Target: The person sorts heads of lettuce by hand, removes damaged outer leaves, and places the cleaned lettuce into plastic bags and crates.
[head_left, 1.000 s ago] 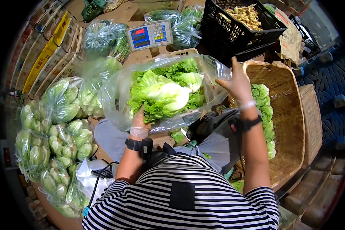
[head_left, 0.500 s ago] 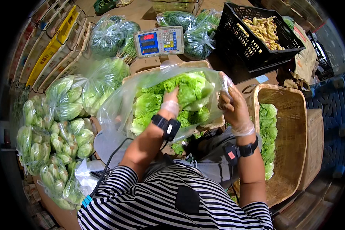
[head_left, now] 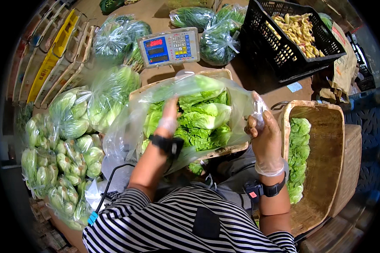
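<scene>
Right at the centre of the frame, a large clear plastic bag (head_left: 198, 114) full of pale green lettuce (head_left: 200, 120) rests on a shallow woven tray (head_left: 223, 76), apparently so the weight is carried from below while both gloved hands work on it. The left hand (head_left: 169, 116) is inside the bag's mouth, fingers pressed down onto the leaves; whether they are closed on a leaf I cannot tell, since the film and the foliage hide the tips. The right hand (head_left: 264, 126) is clamped on the bag's gathered edge at centre right, pulling the film taut so the opening stays wide for the other hand.

Just above the bag, toward the upper centre, a digital scale (head_left: 169, 46) faces the person with its display lit, set close so the reading is easy to see from this seat. At the right of the frame a deep woven basket (head_left: 325, 168) holds more loose lettuce, within reach of the right arm. Along the left, filled and tied bags of greens (head_left: 63, 143) are heaped together, kept well apart from the loose stock. In the upper right a black plastic crate (head_left: 283, 50) holds pale ginger-like roots, apart from the leafy goods.
</scene>
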A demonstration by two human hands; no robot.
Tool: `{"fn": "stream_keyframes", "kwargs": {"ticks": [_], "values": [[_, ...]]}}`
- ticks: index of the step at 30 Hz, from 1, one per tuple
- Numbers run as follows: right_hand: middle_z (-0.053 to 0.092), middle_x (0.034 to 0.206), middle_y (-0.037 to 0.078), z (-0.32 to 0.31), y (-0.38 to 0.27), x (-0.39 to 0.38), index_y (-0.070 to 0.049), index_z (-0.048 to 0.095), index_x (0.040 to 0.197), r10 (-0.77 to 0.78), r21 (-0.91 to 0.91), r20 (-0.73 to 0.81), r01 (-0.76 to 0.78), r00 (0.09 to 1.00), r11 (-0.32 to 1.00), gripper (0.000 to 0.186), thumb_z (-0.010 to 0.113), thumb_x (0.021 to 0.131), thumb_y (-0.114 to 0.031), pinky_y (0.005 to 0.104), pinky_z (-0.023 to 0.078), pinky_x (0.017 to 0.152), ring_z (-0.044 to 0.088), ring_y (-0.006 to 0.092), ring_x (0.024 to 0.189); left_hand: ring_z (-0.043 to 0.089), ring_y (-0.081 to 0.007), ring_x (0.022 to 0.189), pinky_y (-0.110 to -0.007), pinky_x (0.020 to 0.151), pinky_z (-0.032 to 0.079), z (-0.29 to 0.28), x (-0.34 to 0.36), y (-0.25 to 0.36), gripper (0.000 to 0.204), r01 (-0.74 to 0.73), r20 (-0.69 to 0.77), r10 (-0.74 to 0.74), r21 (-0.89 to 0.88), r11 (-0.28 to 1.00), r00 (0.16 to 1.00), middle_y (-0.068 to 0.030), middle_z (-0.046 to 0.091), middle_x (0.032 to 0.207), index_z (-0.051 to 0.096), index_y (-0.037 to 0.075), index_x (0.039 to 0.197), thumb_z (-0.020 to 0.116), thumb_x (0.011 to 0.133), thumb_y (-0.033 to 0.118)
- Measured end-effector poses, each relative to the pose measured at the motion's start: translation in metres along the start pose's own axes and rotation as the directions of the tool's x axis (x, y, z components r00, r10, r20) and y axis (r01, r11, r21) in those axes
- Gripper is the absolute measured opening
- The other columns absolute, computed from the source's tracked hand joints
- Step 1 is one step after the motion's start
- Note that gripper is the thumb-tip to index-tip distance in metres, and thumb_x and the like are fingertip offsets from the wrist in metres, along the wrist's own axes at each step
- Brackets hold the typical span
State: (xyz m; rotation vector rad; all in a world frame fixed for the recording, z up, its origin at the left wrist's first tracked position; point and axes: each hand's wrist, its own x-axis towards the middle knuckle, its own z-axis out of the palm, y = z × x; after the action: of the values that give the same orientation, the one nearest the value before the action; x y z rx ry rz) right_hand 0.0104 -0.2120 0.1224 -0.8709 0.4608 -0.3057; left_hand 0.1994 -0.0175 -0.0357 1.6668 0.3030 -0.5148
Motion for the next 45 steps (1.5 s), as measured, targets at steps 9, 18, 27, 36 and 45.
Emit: {"fn": "stream_keyframes", "kwargs": {"ticks": [9,18,27,36,45], "values": [[0.062,0.087,0.002,-0.002,0.0,-0.011,-0.004,0.054,0.128,0.119,-0.392,0.091,-0.074,0.989,0.917,0.044,0.058,0.091,-0.028,0.0254,0.045,0.065,0.056,0.011,0.076,0.045,-0.038,0.124,-0.043,0.103,0.037,0.091,0.034,-0.027,0.057,-0.687,0.674,0.131,0.718,0.111,0.727,-0.0239,0.047,0.134,0.04,0.001,0.136,0.047,0.093,0.038],[0.063,0.114,0.019,-0.027,-0.011,-0.039,-0.001,0.054,0.125,0.012,-0.857,0.433,0.407,0.901,0.316,0.055,0.062,0.085,-0.037,0.0378,0.045,0.097,0.06,0.0296,0.107,0.039,-0.0319,0.132,-0.038,0.107,0.033,0.083,0.039,0.001,0.063,-0.767,0.769,0.237,0.63,-0.122,0.594,-0.0225,0.039,0.144,0.037,0.002,0.142,0.057,0.089,0.029],[0.064,0.116,0.013,-0.276,-0.086,-0.054,-0.009,0.061,0.121,-0.462,-0.944,-0.232,-0.312,0.856,-0.104,0.047,0.069,0.08,-0.03,0.0334,0.05,0.089,0.063,0.0271,0.103,0.06,-0.0211,0.095,-0.032,0.086,0.047,-0.05,-0.083,0.021,0.031,-0.576,0.423,0.393,0.642,0.505,0.816,-0.0111,0.065,0.104,0.059,-0.005,0.116,0.056,0.086,0.003],[0.042,0.141,0.011,-0.349,0.142,0.075,-0.019,0.043,0.139,0.032,-0.724,-0.007,0.017,0.999,-0.689,0.048,0.047,0.092,-0.022,0.0629,0.033,0.1,0.035,0.034,0.134,0.062,-0.0237,0.088,-0.035,0.086,0.047,0.003,-0.158,0.009,0.019,-0.781,0.625,0.468,0.504,0.368,0.624,-0.0128,0.067,0.092,0.064,-0.004,0.095,0.057,0.078,-0.002],[0.048,0.133,0.013,-0.408,0.044,0.005,-0.021,0.049,0.136,-0.4,-0.996,0.086,0.072,0.912,-0.05,0.068,0.071,0.072,-0.018,0.0408,0.04,0.104,0.046,0.0333,0.122,0.063,-0.0251,0.087,-0.036,0.083,0.047,-0.005,-0.16,0.015,0.012,-0.728,0.52,0.51,0.502,0.466,0.685,-0.0136,0.067,0.093,0.065,-0.002,0.093,0.061,0.082,0.003]]}}
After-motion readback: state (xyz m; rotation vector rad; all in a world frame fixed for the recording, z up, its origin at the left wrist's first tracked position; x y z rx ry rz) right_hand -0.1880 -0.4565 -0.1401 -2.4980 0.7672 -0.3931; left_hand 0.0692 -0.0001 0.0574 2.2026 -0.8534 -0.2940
